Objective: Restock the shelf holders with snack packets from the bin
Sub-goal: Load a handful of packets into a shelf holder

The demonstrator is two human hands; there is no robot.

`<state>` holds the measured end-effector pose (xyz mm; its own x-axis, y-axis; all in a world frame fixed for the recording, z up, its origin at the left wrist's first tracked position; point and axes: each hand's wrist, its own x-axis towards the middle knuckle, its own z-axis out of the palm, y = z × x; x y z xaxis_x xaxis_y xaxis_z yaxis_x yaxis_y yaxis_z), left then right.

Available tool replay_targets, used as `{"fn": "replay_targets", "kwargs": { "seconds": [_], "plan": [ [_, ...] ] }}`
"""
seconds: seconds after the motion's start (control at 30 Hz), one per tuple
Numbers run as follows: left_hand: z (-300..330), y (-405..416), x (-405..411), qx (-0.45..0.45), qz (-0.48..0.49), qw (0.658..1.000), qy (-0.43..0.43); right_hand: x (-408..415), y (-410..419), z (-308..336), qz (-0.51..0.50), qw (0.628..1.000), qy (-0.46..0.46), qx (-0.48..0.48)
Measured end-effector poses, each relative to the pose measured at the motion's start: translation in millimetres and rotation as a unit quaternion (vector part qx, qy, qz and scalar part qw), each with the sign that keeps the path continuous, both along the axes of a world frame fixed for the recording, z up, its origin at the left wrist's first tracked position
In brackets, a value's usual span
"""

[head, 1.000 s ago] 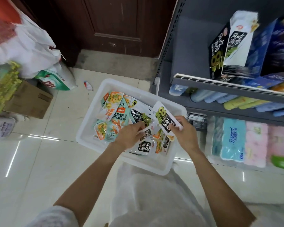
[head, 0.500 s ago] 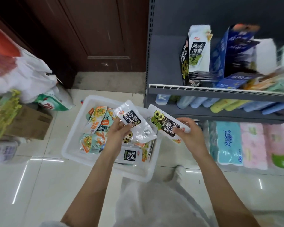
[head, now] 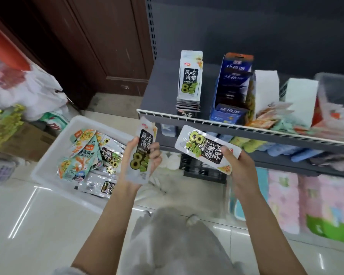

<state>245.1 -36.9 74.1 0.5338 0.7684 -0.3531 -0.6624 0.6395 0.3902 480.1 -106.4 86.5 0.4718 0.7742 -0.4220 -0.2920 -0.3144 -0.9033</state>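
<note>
My left hand (head: 131, 165) grips a white-and-black seaweed snack packet (head: 142, 155) upright, above the right edge of the white bin (head: 48, 165). My right hand (head: 239, 171) holds a second packet of the same kind (head: 205, 148), lying sideways just below the shelf rail. The bin sits on the floor and holds several more packets, teal ones (head: 81, 155) on the left and black-and-white ones beside them. On the shelf a white holder (head: 190, 80) stands with matching seaweed packets stacked in front of it.
A blue holder (head: 232, 90) and more snack boxes stand to the right on the dark shelf (head: 159, 92), behind a white wire rail (head: 246, 128). Tissue packs (head: 286, 199) fill the lowest level. A cardboard box (head: 28, 139) and plastic bags lie left of the bin.
Both hands rose out of the bin toward the shelf, each with a packet. The left packet turned upright. My view tilted up, showing more of the shelf.
</note>
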Motion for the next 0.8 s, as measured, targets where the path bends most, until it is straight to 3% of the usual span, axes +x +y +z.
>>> {"fn": "replay_targets", "kwargs": {
  "seconds": [0.03,0.13,0.2,0.27,0.33,0.4,0.53,0.67,0.8],
  "plan": [
    [2,-2,10,0.005,0.0,1.0,-0.03,9,-2,2,-0.007,1.0,0.011,-0.003],
    [13,-9,34,-0.004,0.009,1.0,0.004,31,-8,7,-0.013,1.0,0.017,0.003],
    [20,-10,46,-0.005,0.022,0.998,0.062,40,-10,9,-0.014,1.0,0.022,0.005],
    [23,-6,54,-0.007,0.038,0.984,0.174,48,-9,10,-0.026,0.999,0.031,0.001],
    [28,1,61,0.018,0.06,0.955,0.288,54,-7,10,-0.044,0.998,0.043,-0.005],
    [35,21,62,0.1,0.119,0.917,0.368,59,-3,13,-0.058,0.997,0.054,-0.005],
    [62,90,63,0.326,0.188,0.818,0.435,67,9,22,-0.067,0.996,0.055,0.003],
    [73,163,84,0.402,0.175,0.787,0.434,77,28,35,-0.092,0.995,0.044,0.018],
    [58,209,104,0.419,0.102,0.763,0.482,84,52,49,-0.076,0.996,0.003,0.043]
  ]
}}
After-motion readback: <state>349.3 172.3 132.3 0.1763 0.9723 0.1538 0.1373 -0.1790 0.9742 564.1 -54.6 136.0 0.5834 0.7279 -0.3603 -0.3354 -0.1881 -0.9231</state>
